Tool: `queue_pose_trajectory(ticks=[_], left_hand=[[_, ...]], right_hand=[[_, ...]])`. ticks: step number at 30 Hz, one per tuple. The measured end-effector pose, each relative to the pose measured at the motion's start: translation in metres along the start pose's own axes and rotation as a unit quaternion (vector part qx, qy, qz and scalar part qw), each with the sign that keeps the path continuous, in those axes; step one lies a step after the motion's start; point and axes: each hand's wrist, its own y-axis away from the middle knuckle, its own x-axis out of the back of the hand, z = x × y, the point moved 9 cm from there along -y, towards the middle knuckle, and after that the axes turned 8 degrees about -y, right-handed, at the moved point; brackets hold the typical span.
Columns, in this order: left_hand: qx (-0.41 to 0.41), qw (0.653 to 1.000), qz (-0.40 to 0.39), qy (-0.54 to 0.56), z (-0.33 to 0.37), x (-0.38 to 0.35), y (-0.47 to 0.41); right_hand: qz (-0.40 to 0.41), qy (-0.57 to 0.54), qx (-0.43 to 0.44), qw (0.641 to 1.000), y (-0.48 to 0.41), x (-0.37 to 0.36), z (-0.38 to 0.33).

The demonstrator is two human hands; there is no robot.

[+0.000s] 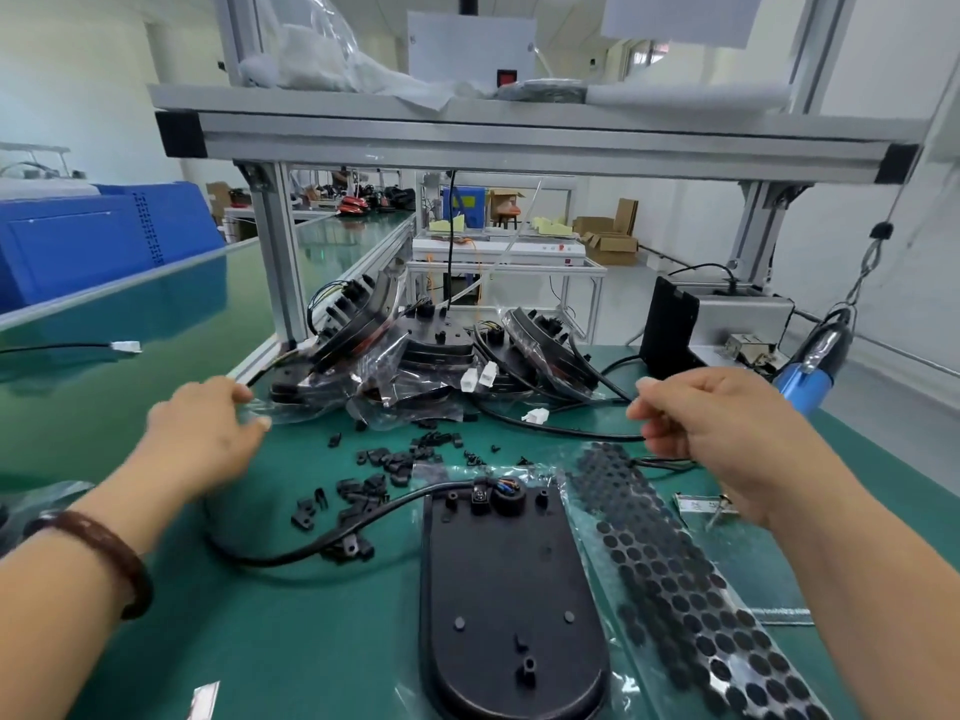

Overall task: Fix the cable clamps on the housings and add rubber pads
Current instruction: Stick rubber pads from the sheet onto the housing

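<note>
A black oval housing (498, 589) lies flat on the green counter (260, 652), inner face up, partly in clear wrapping. Its black cable (291, 556) leaves the far end of the housing and curves away to the left.

Loose black cable clamps (366, 493) are scattered just left of and beyond the housing's far end, a few of them touching the cable. Just right of the housing, a long rubber pad sheet (675, 569) with rows of dark round pads lies along its side.

Well beyond the housing, a pile of bagged housings (415, 356) leans against the aluminium frame, with white connectors (480, 379) showing among their cables.

The left hand (208, 433), a dark bracelet (104, 553) on its wrist, is far left of the housing at the front edge of that pile. Its thumb and fingers pinch the edge of a clear plastic bag (275, 410).

The right hand (711, 423) hovers beyond the pad sheet, far right of the housing, with its fingers curled and its tips drawn together. Whether they pinch anything I cannot tell. A blue electric screwdriver (810, 376) hangs further right.
</note>
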Motion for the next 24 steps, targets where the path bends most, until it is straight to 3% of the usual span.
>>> queue_pose_trajectory(ticks=[2,4,7,9,11,13,15,16,19,24], left_hand=[[0.014,0.996,-0.060,-0.064,-0.008,-0.022,-0.004],[0.006,0.993,-0.106,-0.045,-0.010,-0.049,-0.006],[0.017,0.998,-0.046,-0.048,-0.020,-0.058,-0.009],[0.089,0.994,0.019,-0.064,-0.044,-0.048,-0.014],[0.135,0.989,0.001,-0.063,-0.062,-0.053,-0.015],[0.123,0.990,-0.036,-0.059,-0.070,-0.062,-0.025],[0.137,0.989,-0.034,0.036,-0.078,-0.060,-0.034],[0.158,0.977,-0.035,0.137,-0.082,-0.057,-0.038],[0.172,0.906,-0.026,0.387,-0.087,-0.031,-0.053],[0.057,0.831,-0.002,0.554,0.007,0.075,-0.011]], right_hand=[[0.002,-0.003,-0.001,1.000,0.000,-0.002,0.001],[0.003,-0.006,-0.003,1.000,0.001,-0.004,0.001],[0.004,-0.012,-0.007,1.000,0.003,-0.005,0.003],[0.006,-0.012,-0.007,1.000,0.003,-0.004,0.004],[0.010,-0.013,-0.005,1.000,0.003,-0.001,0.005],[0.014,-0.017,-0.004,1.000,0.004,0.003,0.008],[0.020,-0.025,-0.003,0.999,0.004,0.007,0.012],[0.023,-0.032,-0.003,0.999,0.004,0.010,0.014],[0.023,-0.061,0.002,0.998,0.003,0.011,0.017],[-0.019,-0.083,0.043,0.995,0.013,-0.020,-0.013]])
